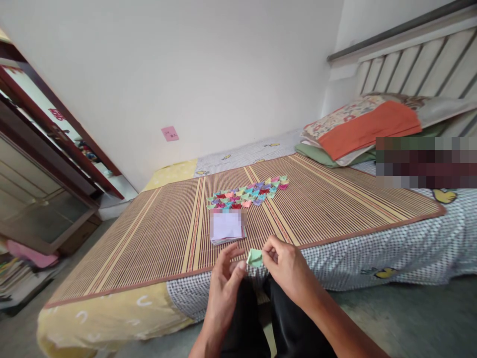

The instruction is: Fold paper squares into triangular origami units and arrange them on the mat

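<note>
A small folded piece of light green paper (255, 257) is pinched at its right side by my right hand (285, 261), just above the bed's near edge. My left hand (226, 273) is beside the paper's left side, thumb and fingers apart, with nothing in it. Just beyond my hands lies a stack of paper sheets (226, 226), a pale lilac one on top. Behind the stack, rows of small folded paper pieces (257, 190) in many colours rest on the striped bamboo mat (167, 233).
Pillows with an orange cover (372, 128) are piled by the headboard (421, 62) at the right. A pink note (170, 133) is stuck on the wall. Checked and yellow bedding (122, 315) hangs over the near edge. A glass-panelled cabinet (33, 184) stands at the left.
</note>
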`<state>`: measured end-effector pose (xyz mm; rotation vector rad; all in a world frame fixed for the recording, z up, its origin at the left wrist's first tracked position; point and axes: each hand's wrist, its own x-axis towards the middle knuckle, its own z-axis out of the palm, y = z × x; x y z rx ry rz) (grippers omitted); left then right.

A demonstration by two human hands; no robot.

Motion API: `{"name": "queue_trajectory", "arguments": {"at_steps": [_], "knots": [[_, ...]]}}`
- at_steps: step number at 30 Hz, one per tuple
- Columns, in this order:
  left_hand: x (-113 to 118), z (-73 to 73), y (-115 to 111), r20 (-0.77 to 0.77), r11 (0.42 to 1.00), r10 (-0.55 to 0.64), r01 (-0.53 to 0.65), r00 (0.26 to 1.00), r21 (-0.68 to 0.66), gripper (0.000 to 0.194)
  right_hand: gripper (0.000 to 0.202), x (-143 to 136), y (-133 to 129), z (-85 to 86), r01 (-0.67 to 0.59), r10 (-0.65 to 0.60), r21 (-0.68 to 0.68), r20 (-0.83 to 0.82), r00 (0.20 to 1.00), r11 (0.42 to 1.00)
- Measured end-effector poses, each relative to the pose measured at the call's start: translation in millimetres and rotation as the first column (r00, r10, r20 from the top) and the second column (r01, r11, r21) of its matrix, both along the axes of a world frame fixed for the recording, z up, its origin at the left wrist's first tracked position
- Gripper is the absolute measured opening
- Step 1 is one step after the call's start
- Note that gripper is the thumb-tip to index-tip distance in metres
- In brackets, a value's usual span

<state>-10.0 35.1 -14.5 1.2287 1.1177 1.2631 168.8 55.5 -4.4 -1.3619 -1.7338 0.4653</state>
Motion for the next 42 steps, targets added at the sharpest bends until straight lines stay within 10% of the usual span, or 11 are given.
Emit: {"name": "queue_trajectory", "arguments": {"at_steps": [5,11,34,38,42], "knots": [[16,-1.0,-5,0.650,0.927,-0.059,0.283,0.758,-0.246,0.050,0.022,-9,3,0.8,-0.020,0.020,-0.020,-0.008,1.000,1.000],[34,-3.9,0,0.811,0.902,0.025,0.337,0.585,-0.271,0.039,0.023,-21,3,-3.9,-0.032,0.033,-0.032,0.027,0.999,0.999],[30,-19.3,4,0.740,0.863,0.115,0.302,0.663,-0.405,0.039,0.027,-16,-7,0.4,-0.193,0.161,0.170,0.182,0.970,0.966],[15,-49.8,7,0.470,0.886,0.209,0.038,0.857,-0.463,0.049,0.026,6,9,-7.4,-0.158,0.147,0.153,0.078,0.986,0.976],[-6,-90.8,8,-0.073,0.973,0.194,-0.201,0.978,-0.115,0.054,0.024,42,42,-27.5,-0.098,0.076,0.145,0.145,0.986,0.985]]}}
